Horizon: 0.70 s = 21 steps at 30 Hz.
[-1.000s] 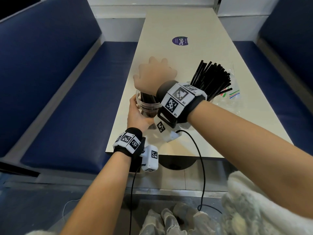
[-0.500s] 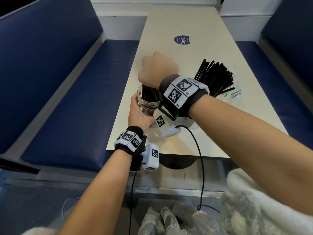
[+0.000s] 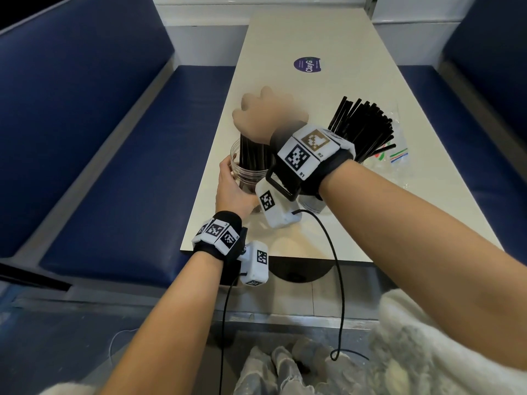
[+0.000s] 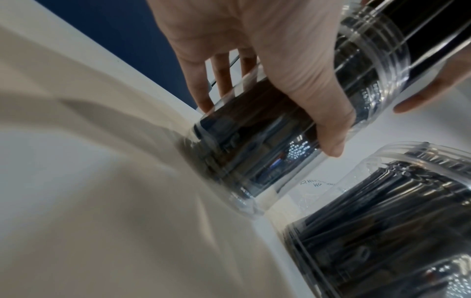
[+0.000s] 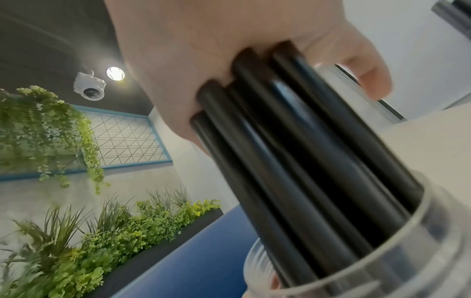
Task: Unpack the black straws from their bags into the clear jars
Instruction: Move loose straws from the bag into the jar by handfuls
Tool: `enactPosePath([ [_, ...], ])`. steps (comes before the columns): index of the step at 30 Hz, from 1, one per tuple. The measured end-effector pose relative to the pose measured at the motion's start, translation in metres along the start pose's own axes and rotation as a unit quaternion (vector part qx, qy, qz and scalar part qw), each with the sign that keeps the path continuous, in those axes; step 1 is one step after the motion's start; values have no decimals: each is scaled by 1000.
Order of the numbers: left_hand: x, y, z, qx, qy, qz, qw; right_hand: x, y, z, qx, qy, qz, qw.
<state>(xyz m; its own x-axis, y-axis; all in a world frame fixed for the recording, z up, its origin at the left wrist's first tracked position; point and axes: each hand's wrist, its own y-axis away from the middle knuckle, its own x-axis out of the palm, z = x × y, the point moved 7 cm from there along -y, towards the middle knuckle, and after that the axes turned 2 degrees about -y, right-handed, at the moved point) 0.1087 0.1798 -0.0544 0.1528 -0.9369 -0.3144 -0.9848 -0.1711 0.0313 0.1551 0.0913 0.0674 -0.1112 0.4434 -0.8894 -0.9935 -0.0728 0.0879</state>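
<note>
Lifting is the change: against the picture a second ago, the right hand has risen well clear of the jar mouth, and the black straws it grips now show as a long dark stretch between fist and rim where before almost none was visible.

Starting at the left edge of the table (image 3: 285, 243), the left hand (image 3: 232, 186) wraps the near jar (image 3: 246, 169) low on its wall, thumb on one side and fingers curled round the other, steadying it close to that edge. The jar stands on the table, and the left wrist view shows its base down on the surface.

Above it the right hand (image 3: 268, 115) is closed round the tops of a bundle of straws (image 3: 253, 152); their lower ends stay inside the jar.

Further right a second jar (image 4: 397, 231) stands just beside the first, already packed with straws (image 3: 362, 126) fanning out of it. Beyond that, toward the right edge, an emptied clear bag (image 3: 396, 158) lies flat.

My reading is that the bundle is being raised to drop or tap it level, so the straws settle to the bottom; the unpacking looks nearly finished. The risk is pulling too high, letting ends clear the rim and spill.
</note>
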Motion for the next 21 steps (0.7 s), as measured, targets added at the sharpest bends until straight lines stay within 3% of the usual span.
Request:
enactPosePath([
  [4, 0, -1, 2, 15, -23, 3, 1000, -5, -1, 1, -44, -3, -26, 999],
  [17, 1, -2, 3, 32, -19, -6, 999, 2, -5, 13, -129, 62, 2, 990],
  [21, 1, -6, 9, 27, -30, -6, 999, 3, -4, 11, -116, 92, 13, 989],
])
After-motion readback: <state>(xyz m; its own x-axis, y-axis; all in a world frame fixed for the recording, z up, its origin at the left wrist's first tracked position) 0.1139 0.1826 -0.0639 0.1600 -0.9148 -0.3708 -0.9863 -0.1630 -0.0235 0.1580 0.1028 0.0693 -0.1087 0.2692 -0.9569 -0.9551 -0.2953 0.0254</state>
